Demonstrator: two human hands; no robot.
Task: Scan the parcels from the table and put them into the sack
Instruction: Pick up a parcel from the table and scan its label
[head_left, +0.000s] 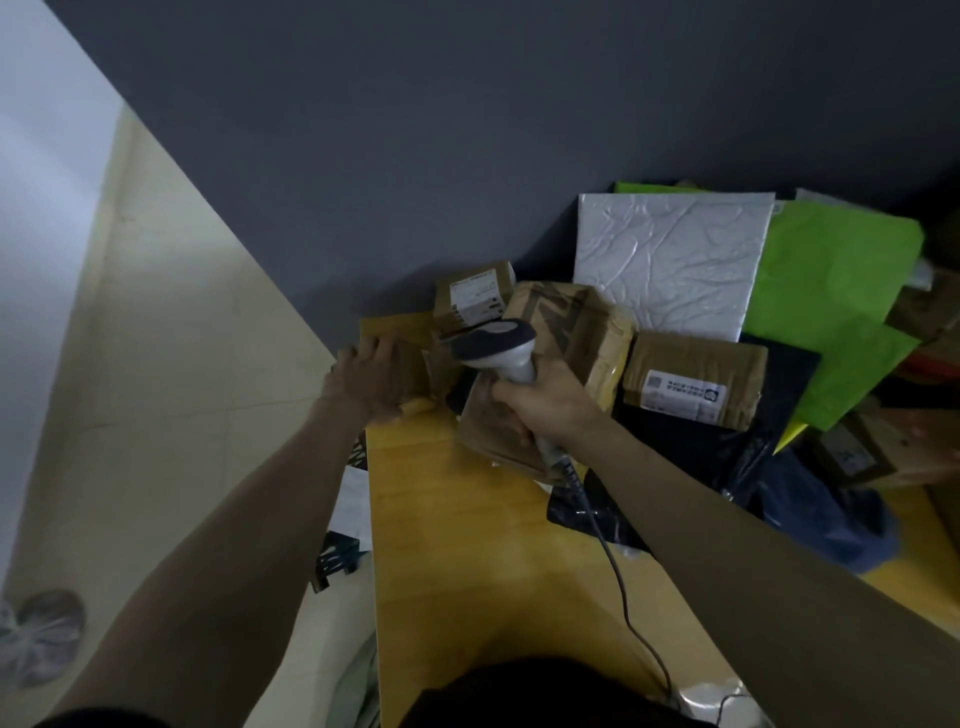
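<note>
On the yellow desk (467, 519) we see parcels heaped against the wall: a white mailer (670, 265), then a labelled brown parcel (693, 379). Our left hand (366, 379) grips a small brown parcel (410, 364) at the desk's far corner. Our right hand (545, 400) clasps the scanner (498, 345), its head above that parcel.

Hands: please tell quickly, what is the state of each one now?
Left hand: fingers lie over a brown parcel at the table edge; a firm grip cannot be told.
Right hand: closed around the scanner handle.
</note>
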